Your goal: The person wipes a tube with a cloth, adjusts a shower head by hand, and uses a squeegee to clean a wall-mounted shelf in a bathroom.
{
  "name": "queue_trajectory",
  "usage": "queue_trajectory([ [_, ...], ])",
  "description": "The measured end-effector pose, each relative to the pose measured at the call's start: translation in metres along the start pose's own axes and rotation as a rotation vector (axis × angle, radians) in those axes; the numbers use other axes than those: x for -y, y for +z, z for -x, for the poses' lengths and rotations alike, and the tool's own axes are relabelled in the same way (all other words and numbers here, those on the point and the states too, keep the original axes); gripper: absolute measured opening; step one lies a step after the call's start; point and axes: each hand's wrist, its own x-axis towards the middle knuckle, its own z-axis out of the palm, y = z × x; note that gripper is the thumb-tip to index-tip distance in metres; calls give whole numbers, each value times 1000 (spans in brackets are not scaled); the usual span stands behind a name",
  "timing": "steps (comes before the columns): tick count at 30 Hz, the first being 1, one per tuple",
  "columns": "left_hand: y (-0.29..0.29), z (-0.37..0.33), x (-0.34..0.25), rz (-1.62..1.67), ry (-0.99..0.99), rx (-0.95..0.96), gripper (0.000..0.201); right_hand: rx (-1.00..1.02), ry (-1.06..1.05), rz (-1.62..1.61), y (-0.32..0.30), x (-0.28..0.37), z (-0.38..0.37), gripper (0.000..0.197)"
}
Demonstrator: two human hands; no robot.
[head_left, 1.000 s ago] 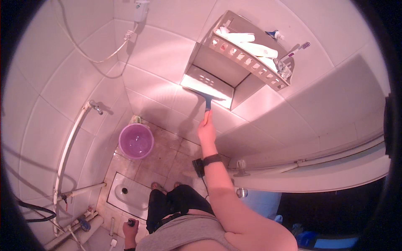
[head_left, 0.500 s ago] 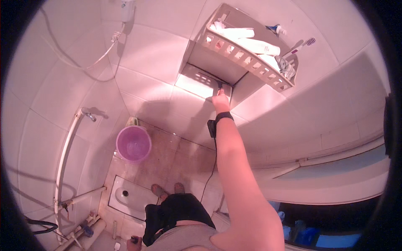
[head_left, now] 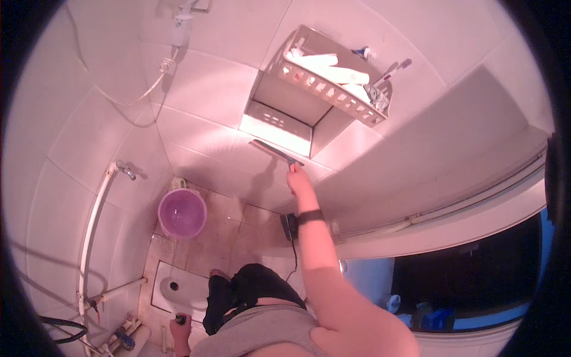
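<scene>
In my right hand (head_left: 299, 179) is a squeegee (head_left: 270, 150), its fingers wrapped round the handle. The long dark blade lies along the white wall tiles, just below the recessed niche (head_left: 279, 132). A dark band and a small black box on a cable circle the right wrist. Low in the view, my left hand (head_left: 179, 334) is closed round a small dark object (head_left: 180, 320); most of it is hidden in the fist, so its kind does not show.
A perforated basket (head_left: 333, 89) with tubes and bottles hangs over the niche, a toothbrush (head_left: 397, 67) beside it. On the tiled floor stand a purple bucket (head_left: 182, 213) and a squat toilet (head_left: 178, 285). Pipes (head_left: 95, 226) and a tap (head_left: 126, 172) line the left wall.
My right hand has drawn the squeegee out of the niche and down onto the wall below it. My left hand has risen further into view. The whole view has shifted a little.
</scene>
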Motion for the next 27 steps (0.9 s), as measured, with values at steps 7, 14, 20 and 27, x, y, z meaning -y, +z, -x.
queue_trajectory([
  [7, -17, 2, 57, -222, 86, -82, 35, -42, -35, -1366, 2, 38, -37, 13],
  [14, -28, 38, -2, -487, -204, 38, 43, 45, -84, -1336, 39, 99, -136, 17],
  [20, -21, 45, -12, -336, -63, 59, 38, 234, 196, -1312, 57, 142, -153, 44],
  [27, -16, 7, -4, -364, -51, 39, 32, 249, 138, -1072, 89, 79, -63, 40],
])
